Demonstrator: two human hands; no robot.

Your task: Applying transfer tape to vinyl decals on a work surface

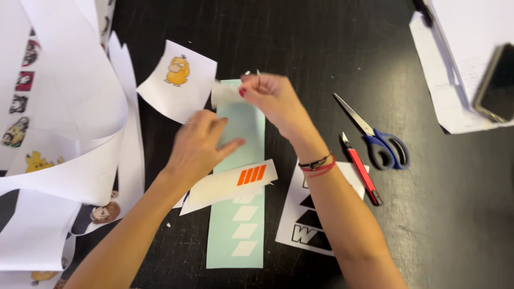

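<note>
A long pale mint vinyl strip (241, 235) lies lengthwise on the black table, with several slanted white cut-outs in its lower half. My left hand (198, 147) presses flat on the strip's upper part. My right hand (270, 96) pinches a curled clear piece of film (225, 93) at the strip's top end and lifts it; a small metal tool pokes up between the fingers. Across the strip lies a white backing slip with orange slanted bars (251, 175).
Scissors with blue handles (383, 142) and a red utility knife (361, 170) lie right of my right arm. A yellow duck sticker sheet (179, 80), curled white sticker rolls (64, 123), a black-and-white decal sheet (305, 225), papers and a phone (498, 83) surround the work.
</note>
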